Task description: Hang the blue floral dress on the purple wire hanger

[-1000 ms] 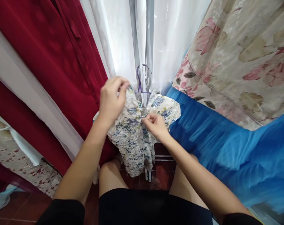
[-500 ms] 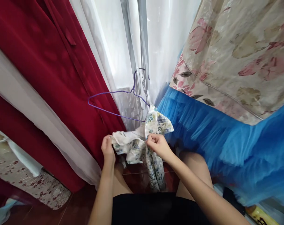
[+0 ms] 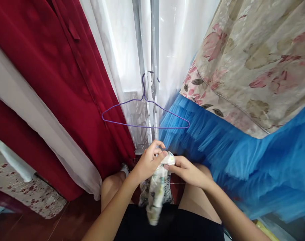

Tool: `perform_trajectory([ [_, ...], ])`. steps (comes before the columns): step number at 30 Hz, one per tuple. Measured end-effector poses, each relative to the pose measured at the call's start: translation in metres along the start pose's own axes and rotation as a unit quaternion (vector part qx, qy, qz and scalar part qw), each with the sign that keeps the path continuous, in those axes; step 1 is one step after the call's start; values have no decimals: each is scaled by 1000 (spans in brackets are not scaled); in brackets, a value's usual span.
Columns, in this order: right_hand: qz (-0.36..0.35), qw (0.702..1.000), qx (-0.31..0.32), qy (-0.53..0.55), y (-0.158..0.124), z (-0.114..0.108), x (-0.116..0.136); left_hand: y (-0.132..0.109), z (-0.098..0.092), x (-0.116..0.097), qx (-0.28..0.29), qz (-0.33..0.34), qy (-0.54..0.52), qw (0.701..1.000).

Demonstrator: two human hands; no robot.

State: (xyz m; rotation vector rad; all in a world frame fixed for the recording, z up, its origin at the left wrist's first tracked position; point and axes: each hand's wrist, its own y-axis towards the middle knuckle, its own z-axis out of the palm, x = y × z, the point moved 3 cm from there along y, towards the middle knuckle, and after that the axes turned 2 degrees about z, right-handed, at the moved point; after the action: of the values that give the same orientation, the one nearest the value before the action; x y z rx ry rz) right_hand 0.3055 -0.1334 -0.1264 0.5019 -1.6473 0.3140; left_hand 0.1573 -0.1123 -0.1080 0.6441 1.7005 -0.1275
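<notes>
A white garment with a blue and yellow floral print [image 3: 157,190] hangs bunched between my knees, its exact kind hidden by the folds. My left hand [image 3: 151,160] pinches its upper edge between thumb and fingers. Close beside it, my right hand [image 3: 189,170] grips the same edge from the right. Above both hands a purple wire hanger [image 3: 143,96] hangs bare, hooked onto a strip by the white curtain. The garment is apart from the hanger, and its lower end looks blurred.
Dark red fabric [image 3: 92,100] hangs at the left beside a pale panel [image 3: 49,100]. On the right, a floral cloth [image 3: 243,67] hangs over blue tulle [image 3: 218,144]. White curtain [image 3: 182,40] and grey strips [image 3: 156,43] are ahead. The floor [image 3: 67,217] has dark red tiles.
The floral garment has come off the hanger's right side and moved down towards me. My hands have drawn together at its edge. The hanger now hangs level and faces me.
</notes>
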Motion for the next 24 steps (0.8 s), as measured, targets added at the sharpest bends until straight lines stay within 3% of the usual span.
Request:
perform_trajectory([
  [3, -20, 993, -105, 56, -21, -45, 10, -23, 4, 19, 60, -34, -29, 997],
  [7, -73, 946, -310, 58, -32, -129, 24, -44, 1, 39, 64, -30, 130, 989],
  [9, -90, 934, -344, 32, -14, -166, 38, -44, 0, 38, 50, -14, 167, 985],
  [12, -70, 940, -333, 11, 44, -201, 62, -31, 1, 19, 19, 30, 196, 980],
  [15, -28, 966, -257, 21, 110, -202, 80, -15, -6, -6, -42, 56, 191, 979],
  [18, 47, 991, -123, 23, 151, -175, 83, -12, -32, -16, -142, 19, 57, 988],
  [21, 85, 996, -15, 38, 159, -147, 80, -24, -75, -7, -213, -49, -91, 972],
  [24, 61, 997, 4, 42, 151, -139, 82, -36, -127, 9, -170, -86, -55, 980],
])
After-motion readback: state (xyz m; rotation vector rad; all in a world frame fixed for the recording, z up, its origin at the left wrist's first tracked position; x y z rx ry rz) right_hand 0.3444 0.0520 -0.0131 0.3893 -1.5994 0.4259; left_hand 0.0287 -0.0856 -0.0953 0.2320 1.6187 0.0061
